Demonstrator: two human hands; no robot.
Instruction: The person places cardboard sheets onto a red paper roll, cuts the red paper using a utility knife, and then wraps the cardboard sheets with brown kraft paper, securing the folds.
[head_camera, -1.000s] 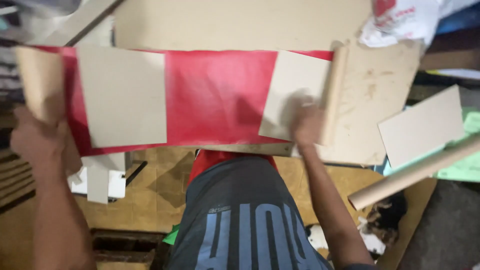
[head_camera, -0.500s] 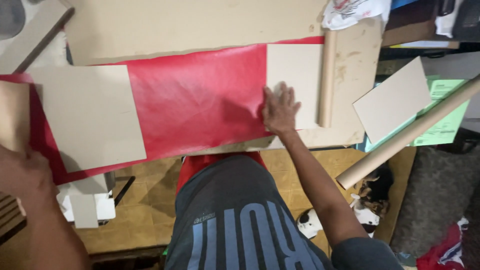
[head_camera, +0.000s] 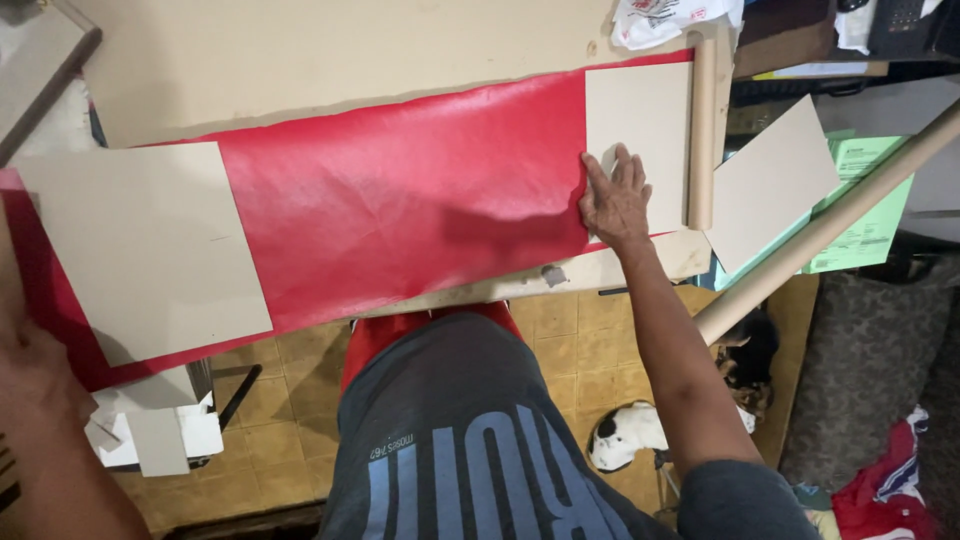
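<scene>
A long red sheet (head_camera: 400, 200) lies spread across the brown worktable (head_camera: 300, 60). A large grey board (head_camera: 140, 250) rests on its left part and a smaller grey board (head_camera: 640, 110) on its right end, beside a short cardboard tube (head_camera: 702, 130). My right hand (head_camera: 615, 200) lies flat with fingers spread on the lower left corner of the smaller board and the sheet's edge. My left hand (head_camera: 30, 375) is at the frame's lower left, just below the sheet's left end; it is blurred and its grip is hidden.
A long cardboard tube (head_camera: 830, 215) slants at the right over a loose grey board (head_camera: 770, 180) and green paper (head_camera: 865, 200). A plastic bag (head_camera: 670, 15) sits at the table's back. Below, a white stand (head_camera: 150, 430) and a black-and-white furry shape (head_camera: 625, 435) rest on the tiled floor.
My right hand has slid right along the red sheet onto the smaller board. My left hand has dropped lower, and the rolled left end it held has gone out of view.
</scene>
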